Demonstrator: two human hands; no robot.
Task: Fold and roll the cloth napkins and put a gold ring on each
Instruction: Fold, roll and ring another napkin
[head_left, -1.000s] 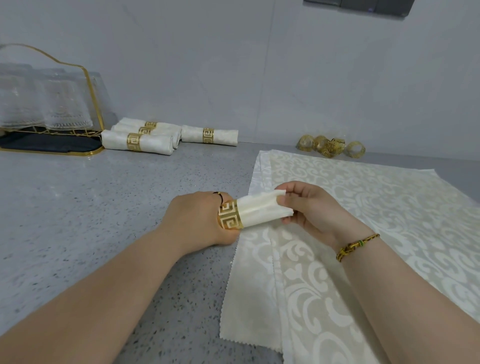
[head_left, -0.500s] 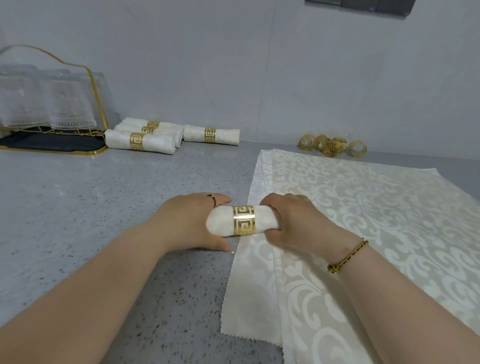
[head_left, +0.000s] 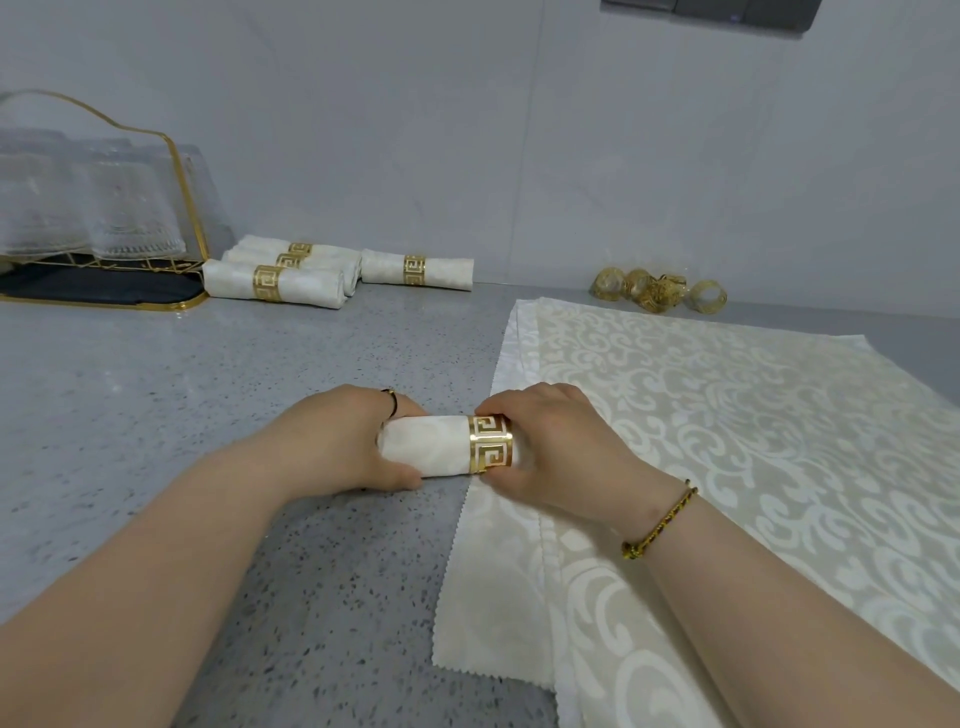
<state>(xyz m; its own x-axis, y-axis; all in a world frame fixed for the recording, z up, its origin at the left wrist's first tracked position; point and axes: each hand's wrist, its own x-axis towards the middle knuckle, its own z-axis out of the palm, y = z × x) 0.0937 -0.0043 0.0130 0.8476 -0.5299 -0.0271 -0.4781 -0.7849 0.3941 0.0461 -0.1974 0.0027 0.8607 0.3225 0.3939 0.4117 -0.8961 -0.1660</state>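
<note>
Hands both on rolled napkin (head_left: 431, 447), held at left edge of flat napkins (head_left: 727, 441) over counter (head_left: 208, 415). L hand (head_left: 337, 447) curled round its left end; R hand (head_left: 561, 457) fingers grip gold ring (head_left: 491, 444) w/ roll's right end.

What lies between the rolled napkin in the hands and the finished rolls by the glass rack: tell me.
Nothing visible. The left hand and right hand hold the ringed napkin roll; only open grey counter lies between it and the finished rolls at the back left.
</note>
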